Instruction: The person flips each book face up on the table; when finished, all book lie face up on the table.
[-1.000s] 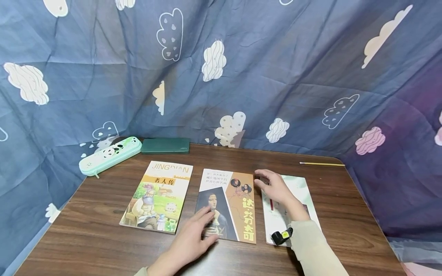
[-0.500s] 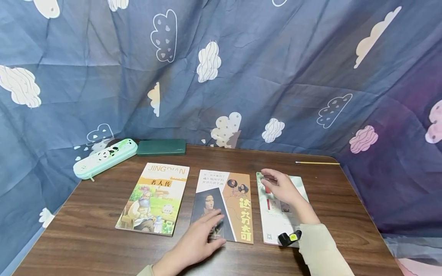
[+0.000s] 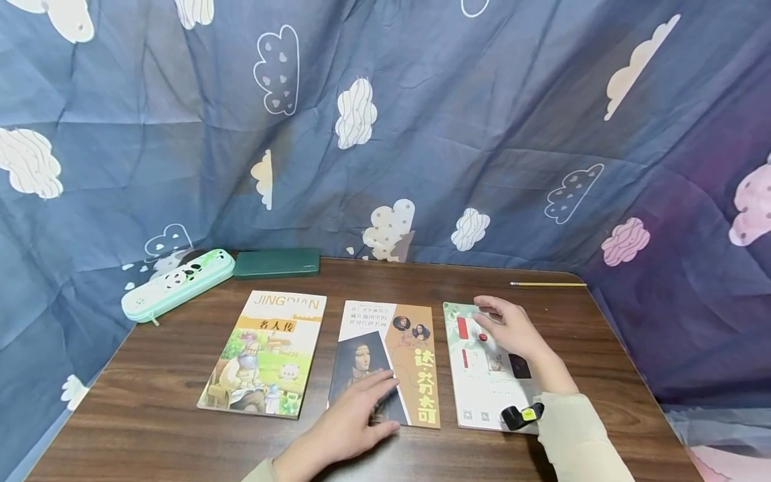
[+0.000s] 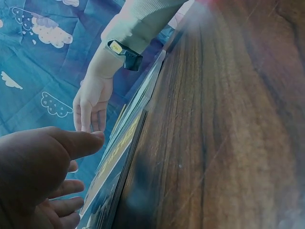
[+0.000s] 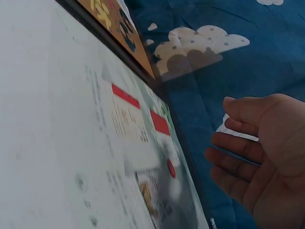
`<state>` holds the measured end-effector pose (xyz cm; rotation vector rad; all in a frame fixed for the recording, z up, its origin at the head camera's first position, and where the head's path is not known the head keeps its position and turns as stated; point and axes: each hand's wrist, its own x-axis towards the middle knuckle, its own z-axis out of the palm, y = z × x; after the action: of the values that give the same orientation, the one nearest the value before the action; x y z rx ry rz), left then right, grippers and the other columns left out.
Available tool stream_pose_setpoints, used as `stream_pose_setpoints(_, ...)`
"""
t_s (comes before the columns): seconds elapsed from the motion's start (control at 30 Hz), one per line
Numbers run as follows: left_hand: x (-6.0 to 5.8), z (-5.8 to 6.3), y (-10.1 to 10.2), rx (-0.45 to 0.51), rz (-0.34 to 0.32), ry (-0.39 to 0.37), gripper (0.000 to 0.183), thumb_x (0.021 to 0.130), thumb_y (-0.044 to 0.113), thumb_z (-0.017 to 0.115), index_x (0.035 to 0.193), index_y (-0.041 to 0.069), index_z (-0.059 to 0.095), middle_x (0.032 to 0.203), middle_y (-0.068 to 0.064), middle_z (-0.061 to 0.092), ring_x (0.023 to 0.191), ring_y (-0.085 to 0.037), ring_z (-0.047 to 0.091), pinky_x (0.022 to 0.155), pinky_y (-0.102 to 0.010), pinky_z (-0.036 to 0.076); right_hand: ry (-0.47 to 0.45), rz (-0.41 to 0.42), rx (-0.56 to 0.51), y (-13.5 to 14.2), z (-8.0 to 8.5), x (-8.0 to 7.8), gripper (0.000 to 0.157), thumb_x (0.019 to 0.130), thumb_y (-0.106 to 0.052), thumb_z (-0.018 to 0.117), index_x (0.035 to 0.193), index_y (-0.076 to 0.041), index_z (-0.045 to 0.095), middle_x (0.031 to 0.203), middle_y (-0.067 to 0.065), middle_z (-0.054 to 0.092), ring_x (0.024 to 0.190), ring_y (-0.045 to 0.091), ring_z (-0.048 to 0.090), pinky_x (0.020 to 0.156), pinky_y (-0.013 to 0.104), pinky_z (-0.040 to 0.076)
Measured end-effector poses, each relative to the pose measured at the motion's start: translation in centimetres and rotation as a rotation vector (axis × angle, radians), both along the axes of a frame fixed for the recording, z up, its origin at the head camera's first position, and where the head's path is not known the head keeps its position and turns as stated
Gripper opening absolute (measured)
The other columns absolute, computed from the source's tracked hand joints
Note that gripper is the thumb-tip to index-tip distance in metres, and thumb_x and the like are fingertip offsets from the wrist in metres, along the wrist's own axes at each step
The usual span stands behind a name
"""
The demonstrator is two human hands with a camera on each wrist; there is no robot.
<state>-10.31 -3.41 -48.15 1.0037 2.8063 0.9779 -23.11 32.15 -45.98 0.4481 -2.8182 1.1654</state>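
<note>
Three books lie side by side on the brown wooden table (image 3: 253,448). The middle book (image 3: 415,395) has a painted portrait on a dark, white and orange cover. Over its lower left part hovers my left hand (image 3: 346,422), its fingers loosely extended and holding nothing. To the right is a white and pale green book (image 3: 482,395) with small red patches. My right hand (image 3: 518,331) is above that book's upper right part, fingers relaxed, gap visible beneath in the right wrist view. At left lies a book with a cartoon cover (image 3: 265,355), apart from both hands.
A mint panda pencil case (image 3: 177,284) and a dark green flat case (image 3: 277,263) lie at the table's back left. Near the back right edge is a yellow pencil (image 3: 548,284). A blue cloud-patterned cloth (image 3: 325,187) hangs behind the table.
My right hand has moved rightward from the gap beside the middle book to over the right book, uncovering more of its cover. My left hand has shifted slightly right. The books stay in place.
</note>
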Motion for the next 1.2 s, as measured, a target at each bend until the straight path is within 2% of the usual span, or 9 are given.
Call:
stream_pose_setpoints(0.2,-0.2,0.0,0.4,-0.034,-0.055,0.023,0.064,0.09,0.035,0.076,0.143,0.005,0.056,0.148,-0.012,0.053,0.138,-0.03,0.048,0.114,-0.05,0.04,-0.014,-0.021,0.015,1.2,-0.1,0.3,0.045,0.103,-0.018,0.062,0.138,0.008,0.054,0.134,0.027,0.06,0.123,0.042,0.057,0.102,0.054,0.05)
stream_pose_setpoints(0.43,-0.2,-0.1,1.1,-0.023,-0.125,0.045,0.062,0.091,0.033,0.076,0.142,0.004,0.056,0.148,-0.011,0.053,0.139,-0.026,0.047,0.114,-0.042,0.042,-0.023,-0.066,0.041,2.4,-0.1,0.8,0.046,0.103,-0.02,0.061,0.14,0.006,0.054,0.137,0.026,0.058,0.125,0.044,0.055,0.103,0.055,0.049)
stream_pose_setpoints(0.77,-0.9,-0.7,3.0,0.045,-0.091,0.117,0.062,0.09,0.033,0.076,0.142,0.004,0.056,0.148,-0.011,0.053,0.137,-0.023,0.049,0.113,-0.038,0.042,-0.034,-0.143,0.038,4.6,-1.0,0.8,0.047,0.104,-0.025,0.06,0.141,0.003,0.054,0.138,0.026,0.058,0.127,0.044,0.054,0.103,0.056,0.049)
stream_pose_setpoints(0.97,-0.8,-1.0,4.1,0.096,-0.079,0.075,0.061,0.092,0.032,0.074,0.143,0.004,0.055,0.148,-0.012,0.053,0.135,-0.024,0.051,0.112,-0.041,0.044,-0.016,-0.168,0.066,5.6,-1.3,0.8,0.048,0.104,-0.027,0.059,0.141,0.003,0.053,0.138,0.027,0.057,0.128,0.048,0.051,0.105,0.061,0.044)
stream_pose_setpoints(1.2,-0.9,-1.0,5.8,0.124,-0.089,0.055,0.061,0.092,0.03,0.074,0.142,0.002,0.055,0.145,-0.011,0.055,0.135,-0.022,0.051,0.114,-0.035,0.041,-0.014,-0.191,0.097,6.3,-1.9,0.5,0.048,0.104,-0.026,0.06,0.142,0.002,0.053,0.138,0.029,0.056,0.126,0.048,0.051,0.102,0.062,0.044)
